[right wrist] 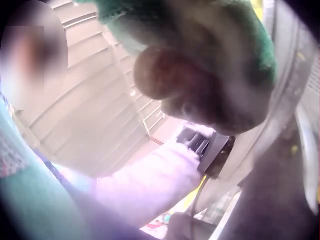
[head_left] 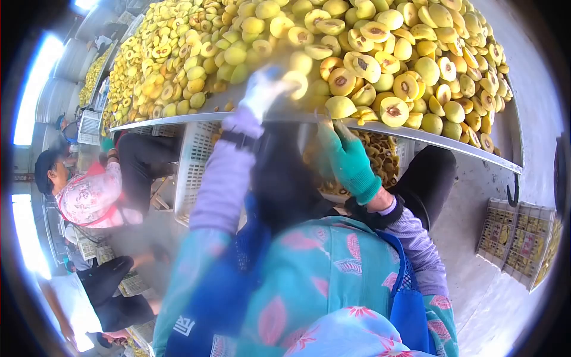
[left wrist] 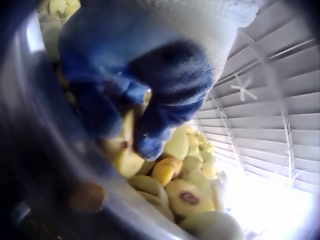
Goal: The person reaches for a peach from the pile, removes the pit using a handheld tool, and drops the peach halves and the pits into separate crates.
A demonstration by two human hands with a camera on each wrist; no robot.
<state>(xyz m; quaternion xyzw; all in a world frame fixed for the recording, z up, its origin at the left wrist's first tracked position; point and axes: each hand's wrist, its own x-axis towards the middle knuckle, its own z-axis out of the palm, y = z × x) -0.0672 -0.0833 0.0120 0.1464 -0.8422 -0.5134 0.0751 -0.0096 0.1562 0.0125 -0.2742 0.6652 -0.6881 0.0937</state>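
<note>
- Just beyond tray rim (head_left: 452, 146): fruit half (head_left: 295, 84), pinched narrow by left hand (head_left: 262, 92).
- Near side of rim: right hand (head_left: 347, 157), fingertips by it; grip can't tell.
- Past rim: fruit pile (head_left: 416, 68).
- Step, probably: picking out halves; next likely calls for lifting this one clear.

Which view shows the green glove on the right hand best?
The head view: the green glove shows well lit and nearly whole, though blurred at the far end. The right wrist view gives only a close, mostly dark part; the left wrist view, none.
</note>
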